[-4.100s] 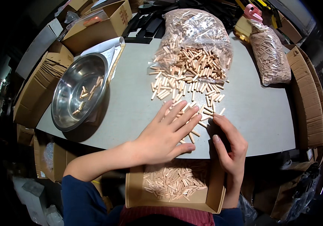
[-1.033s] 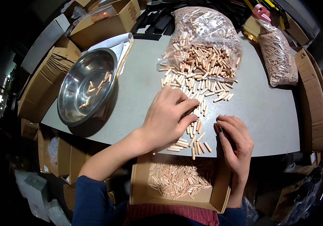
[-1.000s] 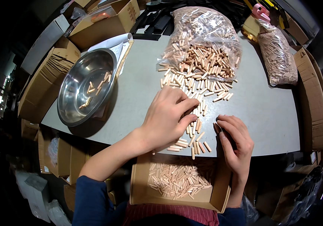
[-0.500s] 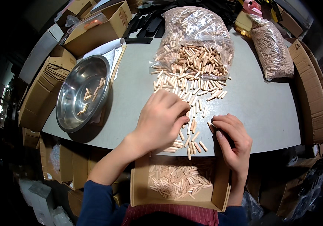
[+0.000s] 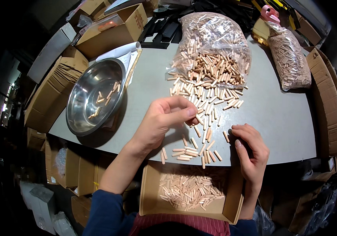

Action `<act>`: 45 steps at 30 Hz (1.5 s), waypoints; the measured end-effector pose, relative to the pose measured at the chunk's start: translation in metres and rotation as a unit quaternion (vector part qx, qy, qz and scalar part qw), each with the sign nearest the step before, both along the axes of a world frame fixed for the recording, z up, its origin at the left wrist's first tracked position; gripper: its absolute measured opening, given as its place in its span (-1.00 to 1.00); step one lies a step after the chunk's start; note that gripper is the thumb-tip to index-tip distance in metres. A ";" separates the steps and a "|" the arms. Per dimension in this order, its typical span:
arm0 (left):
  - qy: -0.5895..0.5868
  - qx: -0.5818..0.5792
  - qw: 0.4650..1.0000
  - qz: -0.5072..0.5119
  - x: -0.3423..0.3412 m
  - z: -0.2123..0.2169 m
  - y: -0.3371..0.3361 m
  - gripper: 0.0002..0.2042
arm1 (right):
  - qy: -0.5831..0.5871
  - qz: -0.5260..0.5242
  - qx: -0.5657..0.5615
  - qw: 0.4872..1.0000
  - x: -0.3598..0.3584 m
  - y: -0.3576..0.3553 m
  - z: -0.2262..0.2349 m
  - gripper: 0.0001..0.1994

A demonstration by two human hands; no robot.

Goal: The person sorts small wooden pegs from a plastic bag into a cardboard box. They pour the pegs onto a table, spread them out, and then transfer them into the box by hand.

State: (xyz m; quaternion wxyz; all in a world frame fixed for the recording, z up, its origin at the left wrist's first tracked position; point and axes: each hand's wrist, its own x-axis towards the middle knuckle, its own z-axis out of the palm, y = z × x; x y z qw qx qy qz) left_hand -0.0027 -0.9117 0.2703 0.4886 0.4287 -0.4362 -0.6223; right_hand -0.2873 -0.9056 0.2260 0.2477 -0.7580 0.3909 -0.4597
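Observation:
Small pale wooden dowels [image 5: 191, 152] lie scattered over the grey table, thickest just in front of a torn clear plastic bag [image 5: 215, 35] full of them. My left hand [image 5: 162, 120] hovers above the left side of the scatter. Its thumb and forefinger are pinched together on what looks like a wooden dowel [image 5: 199, 119] at the fingertips. On the right, my right hand [image 5: 252, 151] rests by the table's front edge, thumb apart from loosely bent fingers. A single dowel [image 5: 226, 136] lies beside its fingertips. Below the edge, an open cardboard box [image 5: 231, 196] holds many dowels.
A steel bowl [image 5: 72, 108] with several dowels stands at the left, papers [image 5: 125, 53] behind it. A second filled bag [image 5: 290, 59] lies at the far right. Cardboard boxes [image 5: 50, 94] line the left side, and another carton [image 5: 327, 102] borders the right.
My left hand has lifted and turned, so its thumb and forefinger pinch now shows. Dowels beneath it have come into sight. My right hand keeps its place, and the whole view has shifted slightly.

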 end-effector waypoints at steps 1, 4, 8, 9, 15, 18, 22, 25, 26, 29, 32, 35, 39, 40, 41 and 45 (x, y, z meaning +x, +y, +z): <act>0.004 0.004 1.000 0.000 0.000 0.000 0.000 -0.79 | 0.000 0.000 -0.001 1.000 0.000 0.000 0.000 -0.74; 0.013 0.010 1.000 0.000 0.002 -0.001 0.000 -0.80 | 0.001 0.000 -0.003 1.000 0.001 0.000 -0.001 -0.74; 0.014 -0.007 1.000 -0.006 0.002 -0.003 0.001 -0.79 | 0.005 0.000 0.001 1.000 0.001 0.000 0.001 -0.74; 0.014 -0.011 1.000 -0.008 0.002 -0.004 0.001 -0.79 | 0.005 -0.002 0.003 1.000 0.001 0.000 0.001 -0.74; 0.025 -0.002 1.000 -0.014 0.002 -0.001 0.002 -0.79 | 0.002 -0.002 0.005 1.000 0.001 0.001 0.003 -0.75; 0.024 -0.012 0.999 -0.020 0.002 -0.002 0.001 -0.80 | -0.001 -0.002 0.005 1.000 0.000 0.001 0.001 -0.75; 0.020 -0.036 0.999 -0.024 0.001 -0.004 0.000 -0.80 | 0.001 -0.004 0.006 1.000 -0.001 0.000 0.002 -0.75; 0.047 -0.049 0.998 -0.015 0.008 -0.009 0.001 -0.81 | 0.002 -0.001 0.013 1.000 0.002 0.000 0.002 -0.75; 0.078 -0.049 0.996 -0.003 0.012 -0.010 0.001 -0.82 | 0.005 -0.002 0.015 1.000 0.003 0.001 0.002 -0.75; 0.419 -0.088 0.904 0.009 0.032 -0.011 -0.006 -0.73 | -0.003 -0.008 0.023 1.000 0.003 0.002 0.002 -0.76; 0.600 -0.132 0.789 -0.005 0.061 0.001 -0.014 -0.60 | -0.057 -0.020 0.072 0.996 0.000 0.005 -0.003 -0.72; 0.218 -0.136 0.963 0.076 0.063 -0.005 0.001 -0.53 | -0.043 -0.016 0.096 0.994 0.000 0.004 -0.003 -0.65; -0.292 -0.184 0.927 0.149 0.029 -0.017 0.029 -0.48 | 0.043 0.022 0.100 0.994 0.001 -0.004 -0.002 -0.52; -0.377 -0.205 0.890 0.152 0.028 -0.025 0.035 -0.46 | 0.081 0.031 0.088 0.992 0.004 -0.005 0.000 -0.50; -0.382 -0.200 0.895 0.113 0.029 -0.035 0.039 -0.44 | 0.144 0.056 0.042 0.987 0.003 -0.008 -0.001 -0.46; -0.462 -0.282 0.839 0.060 0.010 -0.043 0.049 -0.40 | 0.232 0.129 0.021 0.964 0.012 -0.008 0.012 -0.42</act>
